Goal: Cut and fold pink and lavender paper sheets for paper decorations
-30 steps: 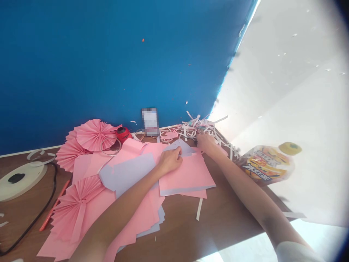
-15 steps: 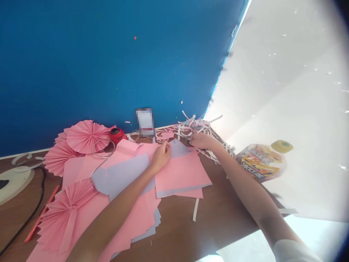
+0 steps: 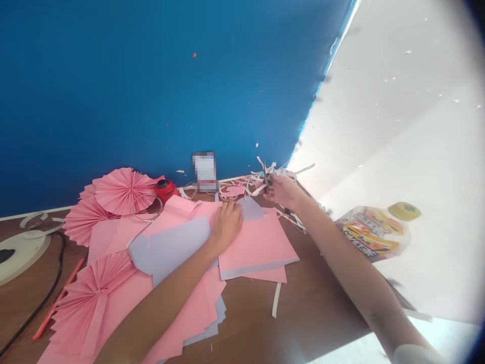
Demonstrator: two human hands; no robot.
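Observation:
My left hand [image 3: 227, 226] lies flat on the stacked papers, on a pink sheet [image 3: 257, 247] beside a lilac sheet [image 3: 168, 247]. It does not appear to grip them. At the back, my right hand [image 3: 283, 192] is raised and pinches a small dark tool [image 3: 268, 177], possibly scissors, though its shape is partly hidden. Tangled pink and white paper strips [image 3: 275, 177] surround the tool's tip. Pleated pink paper fans [image 3: 121, 191] lie left of the stack, with another [image 3: 94, 298] at the lower left.
A red spool [image 3: 165, 190] and a pixelated card [image 3: 205, 172] stand against the blue wall [image 3: 151, 86]. A printed plastic package [image 3: 373, 232] lies at right. A red stick [image 3: 56, 301], black cable [image 3: 55, 280] and round white object [image 3: 22, 250] lie on the brown table [image 3: 314, 313].
My left hand has flattened onto the paper from a raised-finger pose. My right hand has lifted slightly, with the dark tool now visible at its fingertips.

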